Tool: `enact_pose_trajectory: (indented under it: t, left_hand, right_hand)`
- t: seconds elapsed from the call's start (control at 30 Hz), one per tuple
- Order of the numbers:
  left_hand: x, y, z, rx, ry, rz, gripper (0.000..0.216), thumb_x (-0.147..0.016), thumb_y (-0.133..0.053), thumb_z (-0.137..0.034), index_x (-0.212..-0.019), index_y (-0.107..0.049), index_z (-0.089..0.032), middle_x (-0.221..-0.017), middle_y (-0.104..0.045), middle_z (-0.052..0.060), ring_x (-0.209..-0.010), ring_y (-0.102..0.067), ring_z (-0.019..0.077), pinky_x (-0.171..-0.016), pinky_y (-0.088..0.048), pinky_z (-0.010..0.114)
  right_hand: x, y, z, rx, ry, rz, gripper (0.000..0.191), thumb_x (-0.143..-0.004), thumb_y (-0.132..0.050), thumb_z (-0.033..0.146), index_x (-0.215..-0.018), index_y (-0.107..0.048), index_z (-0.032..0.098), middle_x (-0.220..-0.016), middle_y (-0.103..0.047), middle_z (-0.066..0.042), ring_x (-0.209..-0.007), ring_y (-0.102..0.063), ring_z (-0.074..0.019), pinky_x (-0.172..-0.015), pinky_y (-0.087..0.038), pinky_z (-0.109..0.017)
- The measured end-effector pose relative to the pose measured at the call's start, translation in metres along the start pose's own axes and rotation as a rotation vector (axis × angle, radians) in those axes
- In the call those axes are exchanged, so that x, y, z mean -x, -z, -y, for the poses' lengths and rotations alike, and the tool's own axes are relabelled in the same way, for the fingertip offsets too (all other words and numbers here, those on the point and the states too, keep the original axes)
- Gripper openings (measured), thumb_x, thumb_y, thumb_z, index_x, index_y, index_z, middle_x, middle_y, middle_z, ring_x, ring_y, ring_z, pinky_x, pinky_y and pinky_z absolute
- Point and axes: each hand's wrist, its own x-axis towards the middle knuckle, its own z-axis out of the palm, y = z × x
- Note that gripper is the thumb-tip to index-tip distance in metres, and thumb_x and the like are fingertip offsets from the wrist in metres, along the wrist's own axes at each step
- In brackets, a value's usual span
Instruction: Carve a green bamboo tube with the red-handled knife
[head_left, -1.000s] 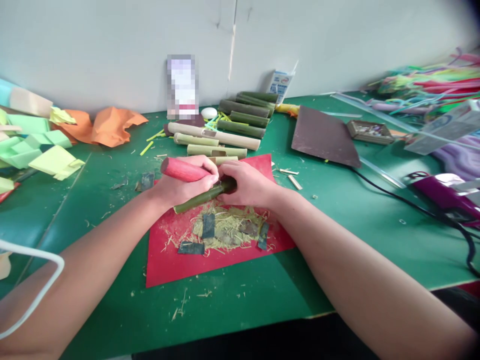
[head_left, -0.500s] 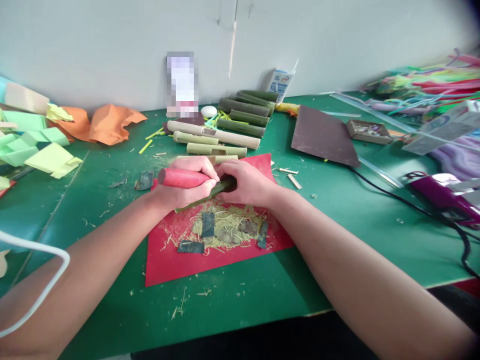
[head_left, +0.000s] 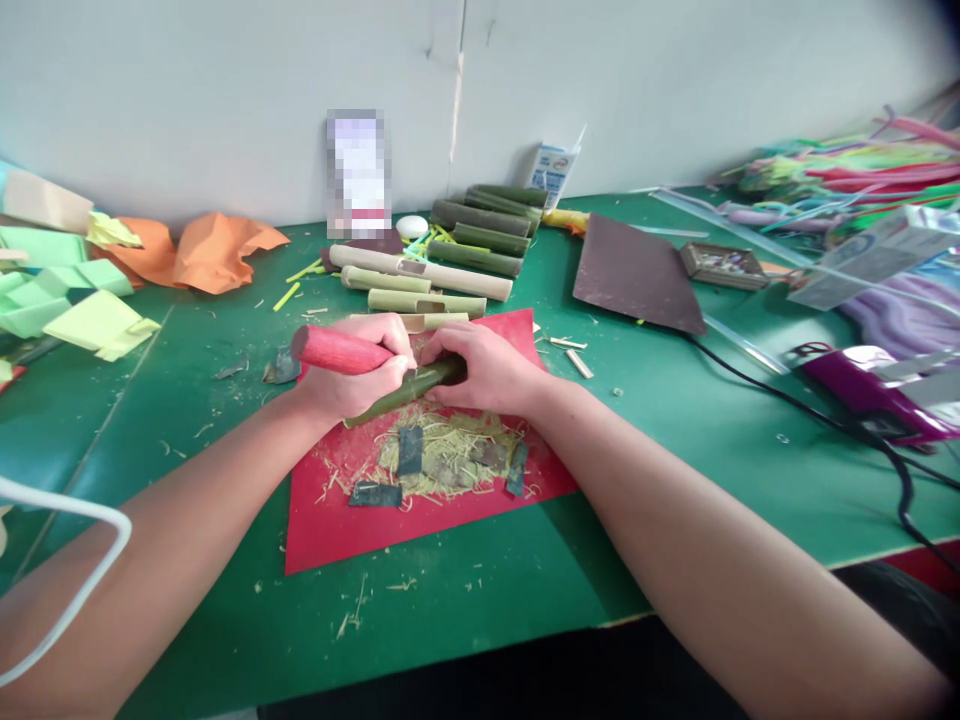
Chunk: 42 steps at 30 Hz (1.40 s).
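While the L hand [head_left: 358,388] grips a red-handled tool [head_left: 339,350], the R hand [head_left: 491,370] holds a green bamboo tube [head_left: 405,390] over a red sheet [head_left: 322,535].
L fingers wrap the handle; R fingers wrap the tube's R end. Tube lies slantwise, just beyond the shavings [head_left: 446,470] on the sheet; tool tip's hidden, so can't tell if it's touching. Prob. best w/ short, light strokes, R fingertips out of the tip's path, b/c round bamboo may roll.

Left hand [head_left: 356,390] and right hand [head_left: 491,372], mid-frame, bare. Left forearm [head_left: 210,525], lower left, and right forearm [head_left: 690,525], lower right: bare, smooth, tapering to slim wrists.
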Motion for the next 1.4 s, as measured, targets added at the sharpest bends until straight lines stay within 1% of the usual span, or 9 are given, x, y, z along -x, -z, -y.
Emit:
enact_pose_trajectory:
  t: [0.27,0.33,0.43,0.53,0.63,0.77,1.03,1.17,1.4]
  left_hand:
    - [-0.0001,0.0009,-0.0018,-0.043,-0.017,-0.019,0.012,-0.074,-0.057,-0.015,-0.063,-0.058,-0.019,-0.069,-0.067,0.001,-0.063,-0.061,0.0142,-0.06,-0.048,0.03]
    - [0.001,0.0013,-0.0022,-0.054,0.033,-0.034,0.012,-0.076,-0.058,-0.018,-0.064,-0.061,-0.019,-0.07,-0.067,0.001,-0.063,-0.061,0.0135,-0.058,-0.049,0.028]
    - [0.0029,0.0011,-0.0013,0.029,0.141,-0.07,0.014,-0.083,-0.058,-0.024,-0.073,-0.066,-0.018,-0.073,-0.069,0.001,-0.058,-0.059,0.0108,-0.053,-0.049,0.025]
    - [0.003,0.0003,-0.0009,0.084,0.183,-0.059,0.013,-0.086,-0.061,-0.029,-0.082,-0.068,-0.018,-0.079,-0.07,0.001,-0.06,-0.062,0.0106,-0.054,-0.051,0.024]
    - [0.0011,-0.0005,-0.0023,0.039,0.152,-0.026,0.007,-0.083,-0.066,-0.026,-0.084,-0.069,-0.02,-0.085,-0.072,0.002,-0.07,-0.066,0.0128,-0.062,-0.054,0.025]
    - [-0.0018,-0.0005,-0.0032,0.047,0.068,0.01,0.003,-0.082,-0.067,-0.023,-0.084,-0.07,-0.022,-0.084,-0.074,0.002,-0.074,-0.069,0.0155,-0.066,-0.056,0.029]
    - [-0.0043,-0.0016,-0.0079,-0.054,0.08,0.013,0.006,-0.08,-0.067,-0.02,-0.081,-0.072,-0.024,-0.088,-0.076,0.002,-0.08,-0.071,0.0184,-0.074,-0.058,0.031]
    - [-0.0044,-0.0024,-0.0098,-0.092,0.057,0.023,0.009,-0.079,-0.065,-0.018,-0.074,-0.07,-0.023,-0.082,-0.076,0.001,-0.077,-0.071,0.0187,-0.071,-0.056,0.031]
    - [-0.003,-0.0035,-0.0078,-0.03,0.07,-0.005,0.008,-0.077,-0.062,-0.02,-0.069,-0.065,-0.019,-0.075,-0.073,0.003,-0.069,-0.067,0.017,-0.066,-0.053,0.033]
  right_hand:
    - [-0.0008,-0.0007,0.0006,0.001,0.005,0.006,0.025,-0.069,-0.074,0.022,-0.092,-0.067,0.017,-0.096,-0.069,-0.005,-0.087,-0.06,-0.0188,-0.079,-0.045,-0.032]
    - [-0.0013,-0.0004,0.0012,-0.001,-0.008,0.017,0.026,-0.068,-0.075,0.022,-0.093,-0.067,0.017,-0.097,-0.069,-0.006,-0.088,-0.06,-0.019,-0.079,-0.045,-0.032]
    - [-0.0019,0.0006,0.0026,-0.009,-0.031,0.035,0.028,-0.068,-0.076,0.022,-0.093,-0.067,0.017,-0.097,-0.068,-0.006,-0.087,-0.059,-0.0188,-0.077,-0.044,-0.031]
    - [-0.0023,0.0015,0.0035,-0.018,-0.029,0.035,0.026,-0.068,-0.075,0.021,-0.091,-0.065,0.017,-0.095,-0.067,-0.005,-0.084,-0.058,-0.0173,-0.074,-0.042,-0.03]
    - [-0.0026,0.002,0.0041,-0.008,-0.031,0.041,0.025,-0.068,-0.075,0.021,-0.089,-0.063,0.017,-0.092,-0.065,-0.004,-0.081,-0.055,-0.0164,-0.071,-0.04,-0.03]
    - [-0.0028,0.0022,0.0046,0.019,-0.046,0.044,0.027,-0.067,-0.076,0.024,-0.088,-0.061,0.017,-0.09,-0.063,-0.003,-0.081,-0.053,-0.017,-0.071,-0.039,-0.03]
    - [-0.0026,0.0014,0.0041,-0.012,-0.072,0.043,0.026,-0.066,-0.076,0.023,-0.086,-0.06,0.018,-0.09,-0.062,-0.003,-0.077,-0.052,-0.0151,-0.067,-0.037,-0.028]
    - [-0.0023,0.0013,0.0046,-0.036,-0.089,0.05,0.027,-0.067,-0.076,0.023,-0.088,-0.061,0.017,-0.092,-0.063,-0.003,-0.078,-0.054,-0.0157,-0.067,-0.039,-0.029]
    - [0.0011,0.0001,0.0011,-0.091,-0.07,0.02,0.026,-0.067,-0.078,0.022,-0.087,-0.062,0.018,-0.098,-0.067,-0.005,-0.087,-0.059,-0.0184,-0.074,-0.045,-0.031]
